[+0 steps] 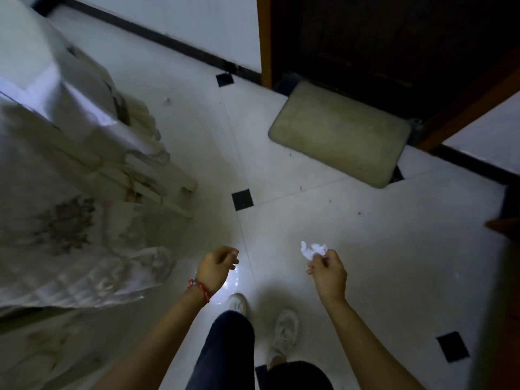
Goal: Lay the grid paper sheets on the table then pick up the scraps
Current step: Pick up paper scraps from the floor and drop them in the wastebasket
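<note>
Scraps pinched in right hand fingers.

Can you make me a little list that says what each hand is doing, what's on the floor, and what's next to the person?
right hand: right hand pinches a crumpled white paper scrap at its fingertips
left hand: left hand holds nothing, fingers loosely curled
wrist: red string bracelet on the left wrist
floor: white tiles with small black squares
mat: beige mat by the dark doorway
left side: table under a pale flowered cloth
feet: white shoes
</note>
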